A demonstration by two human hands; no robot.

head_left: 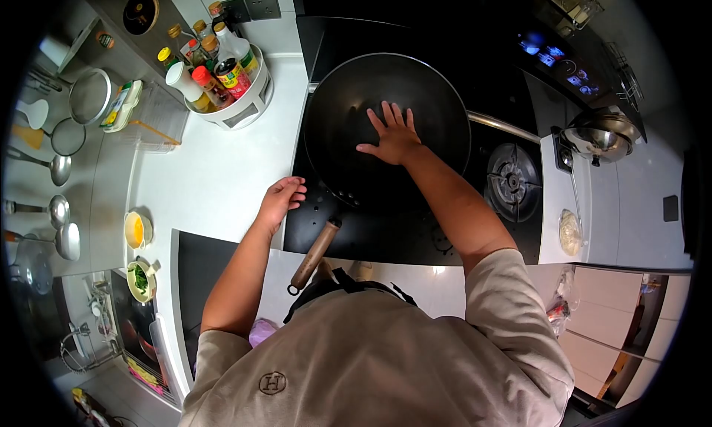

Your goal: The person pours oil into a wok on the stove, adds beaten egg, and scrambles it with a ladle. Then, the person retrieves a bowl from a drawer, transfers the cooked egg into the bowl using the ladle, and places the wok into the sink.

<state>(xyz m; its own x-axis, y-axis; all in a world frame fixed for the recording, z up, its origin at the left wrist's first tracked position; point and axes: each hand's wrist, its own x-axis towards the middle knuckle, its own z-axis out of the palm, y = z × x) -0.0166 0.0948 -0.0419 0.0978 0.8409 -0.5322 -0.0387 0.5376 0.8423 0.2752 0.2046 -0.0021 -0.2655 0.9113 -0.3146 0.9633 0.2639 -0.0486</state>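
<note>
A large dark wok (348, 93) sits on the black stovetop (482, 241), with a wooden handle (317, 255) toward my body and a metal handle on its right. Over the wok, my right hand (394, 136) is spread flat, palm down, holding nothing; whether it touches the wok's surface cannot be made out. My left hand (282, 197) is beside the wok's lower left, above the edge between the white counter (208, 182) and the stovetop. Its fingers are loosely curled, and no object shows in them.
A round rack (248, 114) of sauce bottles stands at the upper left. Two small bowls, one with yellow contents (138, 230) and one with greens (140, 280), are at the left. A bare burner (513, 182) and a metal pot (599, 141) lie to the right. Utensils hang at far left.
</note>
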